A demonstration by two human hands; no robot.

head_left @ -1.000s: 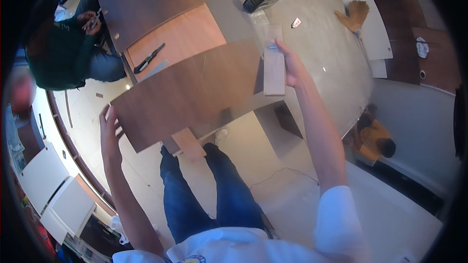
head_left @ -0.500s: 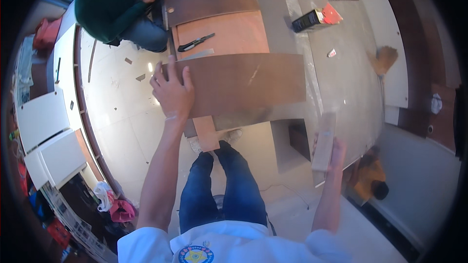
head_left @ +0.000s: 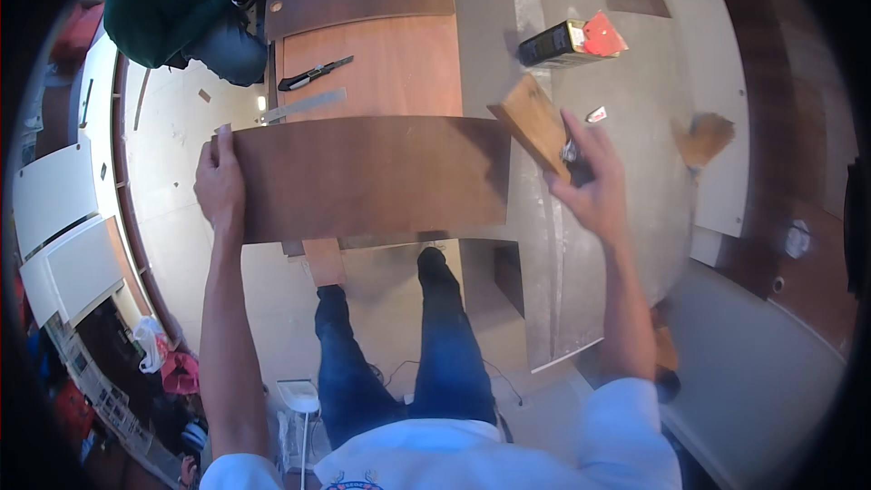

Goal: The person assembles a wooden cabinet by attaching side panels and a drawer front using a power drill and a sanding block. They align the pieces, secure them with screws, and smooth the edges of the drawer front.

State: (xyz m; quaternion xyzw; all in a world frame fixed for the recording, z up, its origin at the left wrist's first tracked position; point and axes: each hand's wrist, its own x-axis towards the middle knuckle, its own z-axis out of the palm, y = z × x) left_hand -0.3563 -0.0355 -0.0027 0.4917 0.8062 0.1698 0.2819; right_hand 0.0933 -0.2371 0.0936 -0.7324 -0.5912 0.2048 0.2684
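A long dark brown board (head_left: 372, 177) lies crosswise in front of me, over the near end of the work surface. My left hand (head_left: 220, 183) is closed round its left end, with the thumb on the upper corner. My right hand (head_left: 592, 168) grips a wooden block (head_left: 533, 125), tilted just past the board's right end. Something small and shiny shows between the block and my fingers; I cannot make out what it is. Beyond the board, a utility knife (head_left: 315, 73) and a metal ruler (head_left: 305, 105) lie on an orange-brown panel (head_left: 390, 59).
At the upper left a co-worker in a dark green top (head_left: 168, 4) crouches, handling a small metal thing. A black tin (head_left: 549, 44) with a red piece on it stands on the grey sheet (head_left: 644, 73). A brush (head_left: 706, 138) lies farther right. White panels (head_left: 59, 181) are at the left.
My right hand has brought the block up from low on the right to beside the board's right end. My left hand has shifted left onto the board's end, and the board has moved left.
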